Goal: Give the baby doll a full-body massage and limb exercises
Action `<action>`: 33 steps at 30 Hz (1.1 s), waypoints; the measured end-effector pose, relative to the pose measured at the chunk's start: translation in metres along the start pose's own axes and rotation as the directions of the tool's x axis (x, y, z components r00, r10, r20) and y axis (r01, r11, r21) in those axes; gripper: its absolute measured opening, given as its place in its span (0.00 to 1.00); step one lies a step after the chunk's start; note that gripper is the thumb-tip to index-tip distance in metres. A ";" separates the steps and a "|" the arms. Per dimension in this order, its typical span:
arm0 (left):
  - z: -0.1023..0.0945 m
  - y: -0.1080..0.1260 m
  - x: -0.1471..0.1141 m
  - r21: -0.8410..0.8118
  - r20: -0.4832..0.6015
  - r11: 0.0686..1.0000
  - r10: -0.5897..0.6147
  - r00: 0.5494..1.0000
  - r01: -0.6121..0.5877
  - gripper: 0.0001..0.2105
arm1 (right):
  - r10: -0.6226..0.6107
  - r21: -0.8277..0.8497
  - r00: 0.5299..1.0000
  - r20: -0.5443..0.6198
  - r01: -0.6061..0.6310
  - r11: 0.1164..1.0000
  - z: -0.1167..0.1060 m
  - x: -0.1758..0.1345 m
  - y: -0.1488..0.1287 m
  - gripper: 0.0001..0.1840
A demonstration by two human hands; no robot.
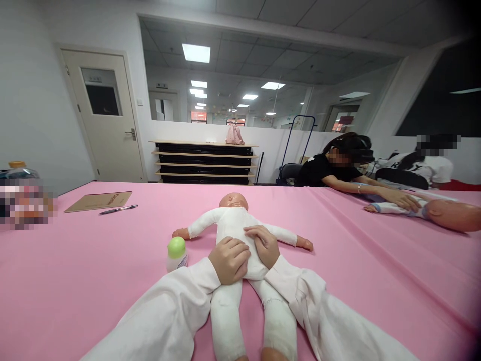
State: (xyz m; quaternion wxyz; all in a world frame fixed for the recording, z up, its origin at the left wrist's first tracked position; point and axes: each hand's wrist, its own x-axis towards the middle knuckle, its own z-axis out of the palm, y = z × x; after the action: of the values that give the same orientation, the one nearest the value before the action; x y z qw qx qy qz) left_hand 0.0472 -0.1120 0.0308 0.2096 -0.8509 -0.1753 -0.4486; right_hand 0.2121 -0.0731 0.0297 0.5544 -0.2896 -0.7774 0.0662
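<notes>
A baby doll (232, 223) with a white cloth body lies on the pink-covered table, its head away from me and its legs towards me. Both of its arms are spread out to the sides. My left hand (230, 259) rests on the left side of the doll's lower trunk, fingers together and slightly bent, holding nothing. Across from it, my right hand (265, 244) lies on the right side of the trunk with its fingers stretched inward, also without a grip. A small bottle (177, 253) with a round green cap stands just left of my left hand.
A brown notebook (98, 201) and a pen (118, 209) lie at the far left, near a bottle with an orange cap (17, 164). On the right, a person in black (319, 168) leans over another doll (451, 213). A second person (424, 165) sits behind.
</notes>
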 end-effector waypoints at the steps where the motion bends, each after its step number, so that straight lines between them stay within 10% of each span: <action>1: -0.001 0.000 0.001 -0.006 0.013 1.000 0.031 0.999 -0.031 0.11 | -0.063 0.018 0.997 0.044 0.062 0.998 0.000 0.000 -0.001 0.16; 7: -0.002 0.001 0.004 -0.057 0.100 0.998 0.020 0.995 -0.014 0.14 | -0.110 0.004 0.959 0.261 0.113 0.994 0.001 0.002 0.008 0.21; 12: 0.002 0.003 0.000 0.095 0.032 0.989 -0.117 0.993 0.114 0.12 | 0.110 -0.091 0.993 0.040 -0.106 0.990 0.002 0.000 0.013 0.20; 16: 0.001 0.005 -0.001 0.152 0.031 0.988 -0.042 0.999 0.036 0.12 | 0.046 -0.097 0.997 -0.063 -0.052 0.994 0.001 -0.001 0.001 0.16; 24: 0.000 0.004 0.003 0.030 0.022 0.999 -0.044 0.999 0.044 0.12 | -0.059 -0.074 0.969 0.241 0.079 0.994 0.001 0.003 0.004 0.22; 33: 0.002 0.007 -0.002 0.148 -0.046 0.971 -0.183 0.982 0.188 0.11 | 0.043 -0.175 0.997 -0.056 -0.052 0.983 0.002 -0.004 0.002 0.17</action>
State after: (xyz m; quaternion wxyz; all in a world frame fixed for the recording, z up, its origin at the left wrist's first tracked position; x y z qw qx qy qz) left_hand 0.0507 -0.1169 0.0269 0.2337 -0.8050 -0.2845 -0.4653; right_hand 0.2124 -0.0728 0.0252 0.5451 -0.3576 -0.7583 0.0029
